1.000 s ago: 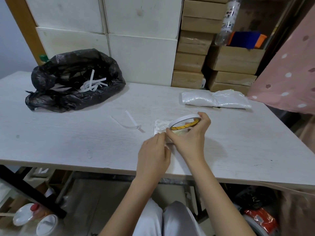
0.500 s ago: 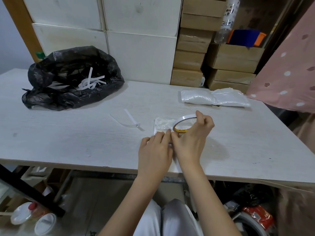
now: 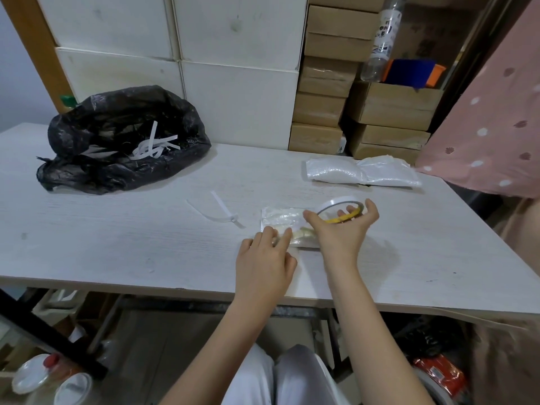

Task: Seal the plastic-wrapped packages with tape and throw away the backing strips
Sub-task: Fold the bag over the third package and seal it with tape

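- The right hand (image 3: 340,232) grips a thin white tape roll (image 3: 340,211) above the flat clear plastic-wrapped package (image 3: 282,222).
- The left hand (image 3: 264,264), fingers straight, presses the package's near edge.

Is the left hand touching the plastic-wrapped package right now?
Touching. The head view shows the left hand with straight fingers pressed on the package near its front edge.
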The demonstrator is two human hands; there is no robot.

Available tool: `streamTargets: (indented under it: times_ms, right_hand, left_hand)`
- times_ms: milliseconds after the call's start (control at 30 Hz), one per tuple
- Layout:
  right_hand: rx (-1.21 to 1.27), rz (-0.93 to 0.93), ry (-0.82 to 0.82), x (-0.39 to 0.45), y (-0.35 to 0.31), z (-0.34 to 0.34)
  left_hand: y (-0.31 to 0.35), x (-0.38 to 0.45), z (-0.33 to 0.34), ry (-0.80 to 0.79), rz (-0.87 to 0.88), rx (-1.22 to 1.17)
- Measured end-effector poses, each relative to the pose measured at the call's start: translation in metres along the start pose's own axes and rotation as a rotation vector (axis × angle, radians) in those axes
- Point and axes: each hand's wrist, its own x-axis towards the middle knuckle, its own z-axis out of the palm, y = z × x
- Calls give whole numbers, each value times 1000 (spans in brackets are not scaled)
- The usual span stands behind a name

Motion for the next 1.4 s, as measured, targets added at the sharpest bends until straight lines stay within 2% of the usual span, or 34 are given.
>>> streamTargets:
  times_ms: [67, 200, 267, 567, 767, 967, 1167, 1400]
  right_hand:
    - [3, -62, 45, -9, 5, -1]
    - [-366, -430, 34, -16, 3, -2]
    - [-477, -494, 30, -13, 0, -5]
    - [-524, -292, 97, 2, 22, -23]
    - [-491, -185, 11, 4, 24, -23]
    - [-487, -176, -43, 11, 13, -35]
    - [-601, -358, 53, 9, 1, -45]
    - [-597, -215, 64, 8, 19, -43]
  left_hand:
    - [1, 0, -1, 4, 0, 7]
    - [0, 1, -1, 2, -4, 18]
    - [0, 0, 0, 14, 0, 23]
    - [0, 1, 1, 22, 15, 21]
    - [-1, 1, 0, 29, 19, 36]
    - [2, 7, 0, 31, 72, 119]
    - [2, 3, 5, 71, 88, 127]
    - [1, 0, 2, 80, 52, 96]
